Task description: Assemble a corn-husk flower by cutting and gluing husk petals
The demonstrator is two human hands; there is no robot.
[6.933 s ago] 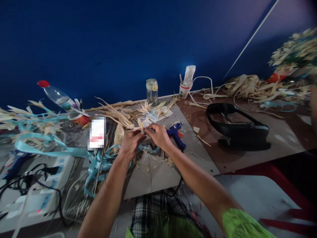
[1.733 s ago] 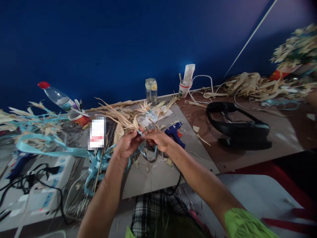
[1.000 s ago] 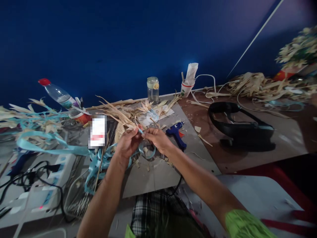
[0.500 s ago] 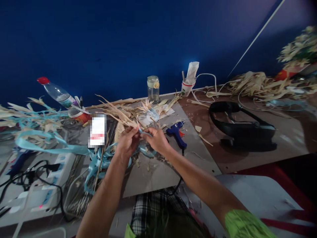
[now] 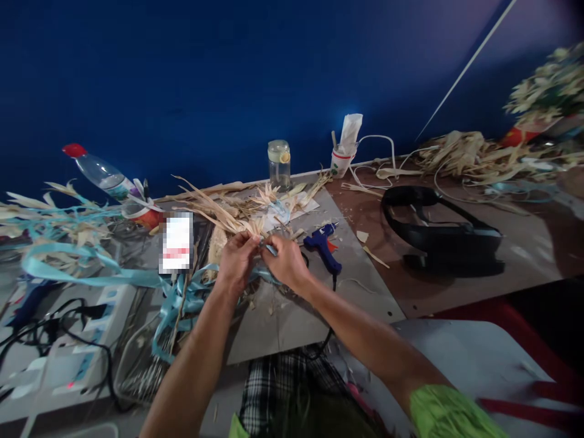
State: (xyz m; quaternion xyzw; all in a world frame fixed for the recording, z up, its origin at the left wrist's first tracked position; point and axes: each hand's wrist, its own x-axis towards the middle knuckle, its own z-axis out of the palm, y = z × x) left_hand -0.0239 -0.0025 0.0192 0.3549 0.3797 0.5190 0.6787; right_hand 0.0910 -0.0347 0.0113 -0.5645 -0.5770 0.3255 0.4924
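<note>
My left hand pinches a small bunch of pale dried corn husk between thumb and fingertips. Close against it, my right hand is closed on the light blue ribbon by the base of that husk. The fingers partly cover where ribbon and husk meet. More ribbon trails below the hands and loops to the left. Behind the hands lie long husk strips and a husk flower on white paper. A blue glue gun rests just right of my right hand.
A phone stands at left, beside a red cup and a tilted bottle. Further left is a power strip with tangled black cords. A clear jar, a paper cup and a black headset are also on the table.
Both hands stay together at the husk. The right fingers have drawn in closer around the ribbon, and less of it shows between the hands. The view has shifted slightly.
</note>
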